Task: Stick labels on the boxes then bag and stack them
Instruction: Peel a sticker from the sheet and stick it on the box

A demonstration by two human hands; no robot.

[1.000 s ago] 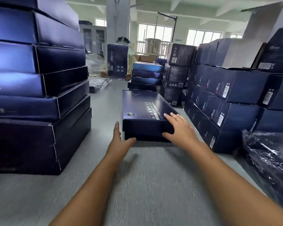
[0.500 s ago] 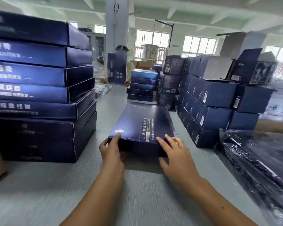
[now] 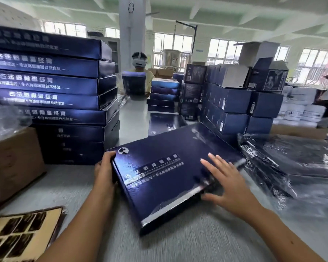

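Head view gives me the blue box (image 3: 170, 176) askew on the table (image 3: 197, 244), left hand (image 3: 104, 171) curled round its far-left corner, right hand (image 3: 229, 186) flat, straight-fingered against its right edge; I judge labelling from the label sheet (image 3: 21, 231), bagging and stacking all remain.

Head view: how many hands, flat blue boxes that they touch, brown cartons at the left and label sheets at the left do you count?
Hands: 2 (left hand, right hand)
Blue box: 1
Brown carton: 1
Label sheet: 1
Total: 5
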